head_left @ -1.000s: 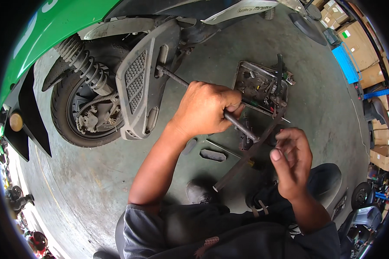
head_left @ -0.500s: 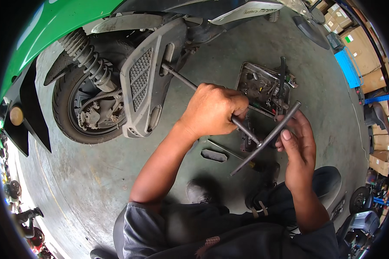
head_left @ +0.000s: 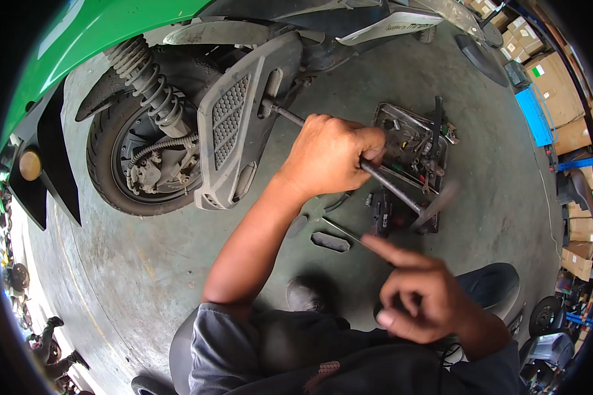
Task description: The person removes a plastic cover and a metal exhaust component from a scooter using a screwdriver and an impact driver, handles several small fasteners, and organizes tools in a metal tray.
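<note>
My left hand point(head_left: 336, 153) is wrapped round the shaft of a T-handle wrench point(head_left: 396, 191). The wrench's far end sits in a slot of the grey plastic side cover point(head_left: 250, 112), beside the wheel; its tip is hidden inside. At the near end the crossbar is smeared by motion. My right hand point(head_left: 423, 293) is off the wrench, below the crossbar, with the index finger stretched out, the other fingers loosely curled and nothing held.
A metal tray point(head_left: 383, 118) of tools and small parts lies on the floor beyond the wrench. Nearer are a screwdriver point(head_left: 339, 228) and a dark oblong piece point(head_left: 330, 241). The wheel point(head_left: 105, 164) and coil spring point(head_left: 141, 79) stand at left; cardboard boxes point(head_left: 560, 92) line the right.
My right hand has left the crossbar and moved down toward me. The crossbar has turned and is blurred. My left hand still grips the shaft; the whole view has shifted slightly.
</note>
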Tool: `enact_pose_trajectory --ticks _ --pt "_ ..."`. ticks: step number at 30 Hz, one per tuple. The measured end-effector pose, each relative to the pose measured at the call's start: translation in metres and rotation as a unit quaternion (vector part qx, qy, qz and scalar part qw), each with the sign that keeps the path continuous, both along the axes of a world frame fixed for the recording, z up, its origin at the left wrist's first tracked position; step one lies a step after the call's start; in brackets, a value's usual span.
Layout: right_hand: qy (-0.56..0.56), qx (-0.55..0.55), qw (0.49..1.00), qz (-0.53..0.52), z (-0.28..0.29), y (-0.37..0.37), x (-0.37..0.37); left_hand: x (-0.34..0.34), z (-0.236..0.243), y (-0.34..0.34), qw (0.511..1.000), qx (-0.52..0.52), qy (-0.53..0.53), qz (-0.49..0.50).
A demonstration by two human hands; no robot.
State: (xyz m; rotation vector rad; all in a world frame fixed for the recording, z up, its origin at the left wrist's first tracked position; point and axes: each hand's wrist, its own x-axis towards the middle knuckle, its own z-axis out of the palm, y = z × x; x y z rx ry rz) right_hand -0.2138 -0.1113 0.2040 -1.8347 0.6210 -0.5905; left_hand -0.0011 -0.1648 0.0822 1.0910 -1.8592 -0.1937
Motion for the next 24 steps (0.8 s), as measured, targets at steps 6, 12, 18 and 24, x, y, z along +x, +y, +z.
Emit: enact_pose_trajectory --ticks 6,12,18,24 --pt "0.089 -0.009 0.989 0.113 0.002 0.004 0.011 0.005 0.003 -0.003 1.0 0.007 -0.011 0.012" --pt "-0.019 0.114 0.99 -0.086 -0.001 -0.009 -0.01 0.002 -0.009 -0.004 0.999 0.02 0.023 0.029" --pt "0.149 0.115 0.982 -0.02 -0.034 -0.013 -0.043 -0.001 -0.011 0.002 0.998 0.048 -0.016 0.039" --pt "0.061 -0.002 0.985 0.163 -0.036 0.004 -0.034 -0.004 -0.027 -0.002 0.995 0.056 -0.057 0.055"
